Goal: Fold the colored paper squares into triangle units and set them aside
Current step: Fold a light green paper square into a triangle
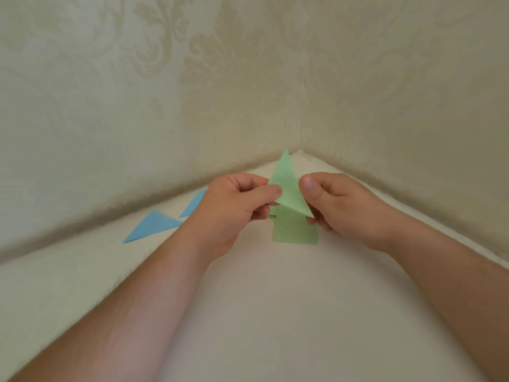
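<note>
1. Green paper (289, 194) is held off the table (248, 299) between both hands, part-folded: pointed flap up, square tail hanging.
2. Left hand (234, 208) pinches its left edge, thumb on top; right hand (338, 205) pinches the right edge, fingers curled.
3. Two blue triangles (154, 226) are set aside at left.
4. Probably mid-crease: align edges before pressing, then run a thumb along the fold.

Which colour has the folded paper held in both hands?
Light green, clearest in the head view.
</note>
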`<action>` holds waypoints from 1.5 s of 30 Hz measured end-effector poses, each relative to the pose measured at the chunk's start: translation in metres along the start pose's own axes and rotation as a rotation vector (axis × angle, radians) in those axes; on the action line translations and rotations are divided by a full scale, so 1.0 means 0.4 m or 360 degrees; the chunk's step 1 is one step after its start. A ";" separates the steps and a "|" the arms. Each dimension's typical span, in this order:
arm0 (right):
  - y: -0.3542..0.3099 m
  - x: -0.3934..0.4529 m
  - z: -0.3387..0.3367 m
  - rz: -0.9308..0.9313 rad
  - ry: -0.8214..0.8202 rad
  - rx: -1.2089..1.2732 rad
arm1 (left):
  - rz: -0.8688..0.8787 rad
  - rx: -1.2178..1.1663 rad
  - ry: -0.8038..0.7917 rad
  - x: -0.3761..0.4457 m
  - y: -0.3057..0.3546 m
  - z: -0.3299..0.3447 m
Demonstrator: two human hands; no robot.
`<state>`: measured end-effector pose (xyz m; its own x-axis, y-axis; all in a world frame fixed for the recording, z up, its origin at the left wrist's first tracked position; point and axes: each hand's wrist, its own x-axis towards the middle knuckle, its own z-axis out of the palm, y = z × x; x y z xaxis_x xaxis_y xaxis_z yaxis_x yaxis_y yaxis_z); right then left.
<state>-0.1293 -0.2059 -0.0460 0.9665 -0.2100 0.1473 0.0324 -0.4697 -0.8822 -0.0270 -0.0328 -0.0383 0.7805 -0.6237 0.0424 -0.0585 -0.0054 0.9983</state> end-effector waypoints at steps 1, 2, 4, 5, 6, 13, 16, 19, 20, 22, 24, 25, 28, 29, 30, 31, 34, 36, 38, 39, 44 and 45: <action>0.000 0.003 0.000 -0.0035 0.0039 0.0077 | -0.0011 0.0042 -0.0062 -0.003 0.000 0.002; -0.001 0.007 0.000 -0.0067 0.0074 0.0160 | -0.0012 0.0087 -0.0119 -0.005 -0.001 0.004; 0.001 0.012 -0.003 -0.0106 0.0126 0.0314 | -0.0014 0.0119 -0.0207 -0.011 0.001 0.008; 0.000 0.012 -0.004 -0.0106 0.0145 0.0384 | -0.0021 0.0108 -0.0233 -0.012 0.004 0.008; -0.003 0.010 -0.005 -0.0102 0.0157 0.0425 | -0.0025 0.0098 -0.0248 -0.013 0.005 0.008; -0.025 0.001 -0.007 -0.0017 0.0109 0.0605 | -0.0019 0.0215 -0.0300 -0.017 0.005 0.003; -0.027 0.005 -0.010 -0.0045 0.0256 0.0600 | -0.0022 0.0301 -0.0387 -0.023 0.004 0.009; -0.022 0.006 -0.010 0.0003 0.0317 0.0621 | -0.0009 0.0293 -0.0390 -0.020 0.007 0.008; -0.024 0.005 -0.009 0.0023 0.0297 0.0654 | -0.0007 0.0279 -0.0391 -0.019 0.006 0.006; -0.030 0.000 -0.009 0.0065 0.0233 0.0723 | -0.0015 0.0265 -0.0392 -0.019 0.005 0.004; -0.030 0.001 -0.014 0.0077 0.0209 0.0732 | -0.0022 0.0292 -0.0391 -0.018 0.001 0.003; -0.029 0.002 -0.017 0.0078 0.0219 0.0713 | -0.0020 0.0301 -0.0395 -0.018 0.000 0.004; -0.029 0.003 -0.019 0.0097 0.0260 0.0709 | 0.0010 0.0284 -0.0392 -0.016 -0.003 0.005; -0.031 0.002 -0.020 0.0113 0.0251 0.0728 | 0.0018 0.0268 -0.0368 -0.015 -0.003 0.004; -0.033 0.001 -0.021 0.0127 0.0219 0.0741 | 0.0025 0.0257 -0.0344 -0.014 -0.003 0.004; -0.033 -0.001 -0.023 0.0138 0.0175 0.0741 | 0.0031 0.0250 -0.0329 -0.013 -0.002 0.003; -0.034 -0.005 -0.029 0.0154 0.0128 0.0675 | 0.0059 0.0249 -0.0328 -0.013 -0.001 0.004; -0.035 -0.003 -0.029 0.0153 0.0148 0.0646 | 0.0092 0.0264 -0.0323 -0.016 0.000 0.006; -0.037 -0.003 -0.026 0.0130 0.0183 0.0649 | 0.0148 0.0272 -0.0295 -0.019 0.002 0.011; -0.038 -0.003 -0.023 0.0109 0.0201 0.0657 | 0.0187 0.0276 -0.0256 -0.020 0.001 0.014; -0.044 -0.008 0.001 -0.0054 0.0231 0.0512 | 0.0389 0.0298 0.0037 -0.016 -0.003 0.029; -0.045 -0.008 0.003 -0.0076 0.0248 0.0499 | 0.0409 0.0302 0.0070 -0.016 -0.004 0.031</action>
<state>-0.1327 -0.1957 -0.0310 0.9125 -0.3336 0.2369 0.1767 -0.2009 -0.9636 -0.0395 -0.0383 -0.0406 0.7511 -0.5891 0.2979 -0.3691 -0.0005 0.9294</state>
